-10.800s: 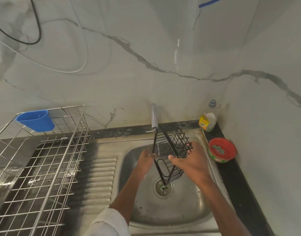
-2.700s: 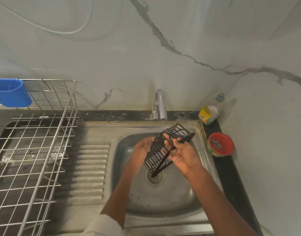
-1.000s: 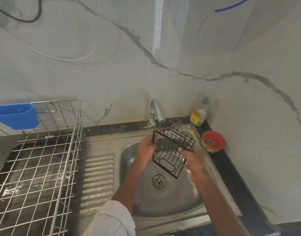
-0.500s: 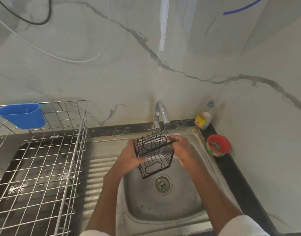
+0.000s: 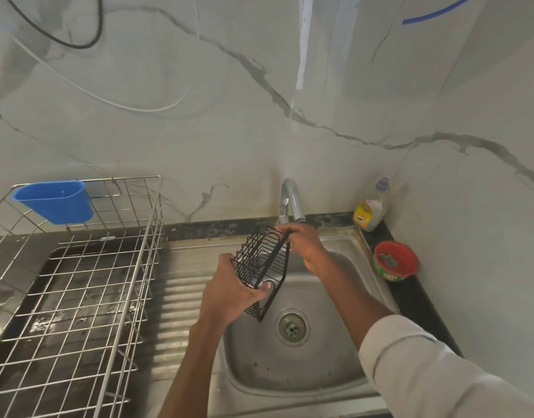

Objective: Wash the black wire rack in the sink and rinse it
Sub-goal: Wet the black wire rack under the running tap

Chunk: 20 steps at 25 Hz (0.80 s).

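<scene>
Rack (image 5: 261, 267) above sink (image 5: 344, 375), below tap (image 5: 291, 200)

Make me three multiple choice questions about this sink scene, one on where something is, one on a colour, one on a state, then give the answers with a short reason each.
1. Where is the black wire rack?
A. In the dish drainer
B. Held over the sink
C. On the black counter

2. What colour is the cup hung on the dish drainer?
A. Blue
B. Red
C. Yellow

3. How is the rack held?
A. Left hand only
B. Right hand only
C. Both hands

Answers:
B, it hangs above the basin near the tap.
A, the hanging cup is plainly blue.
C, the left hand grips its lower part and the right hand its top.
</scene>
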### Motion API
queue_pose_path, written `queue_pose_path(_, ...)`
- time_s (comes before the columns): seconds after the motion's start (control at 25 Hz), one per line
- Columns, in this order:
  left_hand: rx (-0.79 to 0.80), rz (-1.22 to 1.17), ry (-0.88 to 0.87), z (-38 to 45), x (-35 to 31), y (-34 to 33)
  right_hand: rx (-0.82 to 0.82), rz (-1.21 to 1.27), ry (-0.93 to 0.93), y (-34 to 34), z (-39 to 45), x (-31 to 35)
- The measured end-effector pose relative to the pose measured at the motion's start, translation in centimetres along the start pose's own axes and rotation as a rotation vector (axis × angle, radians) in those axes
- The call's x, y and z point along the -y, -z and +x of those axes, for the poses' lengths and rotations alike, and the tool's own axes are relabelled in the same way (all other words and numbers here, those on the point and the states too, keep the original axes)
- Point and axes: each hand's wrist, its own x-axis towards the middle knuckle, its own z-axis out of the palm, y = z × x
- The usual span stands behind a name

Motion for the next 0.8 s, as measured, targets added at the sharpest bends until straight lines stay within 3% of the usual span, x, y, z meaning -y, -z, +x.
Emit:
queue_pose_path(0.28, 0.108, -0.051, -0.087, 0.9, -1.6, -2.1, -0.071, 0.010, -0.019, 5.8, -1.6, -2.9)
queue_pose_path(0.44, 0.158, -0.148, -0.103, 1.5, -2.3, -3.5, -0.049, 0.148, 0.011, 8.7, -4.3, -5.0)
queue_pose_path(0.52, 0.173, -0.240, -0.112, 1.5, -2.4, -3.8, 0.007, 0.179, 0.056, 9.5, -5.3, -6.7)
queue_pose_path(0.64, 0.190, -0.416, -0.106, 2.4, -0.9, -3.7, 0.117, 0.006, 0.092, 9.8, -5.8, -9.3)
queue_pose_path(0.8, 0.251, -0.814, -0.068, 3.3, 0.9, -3.1, 0.044, -0.153, 0.088, 8.7, -5.1, -10.3)
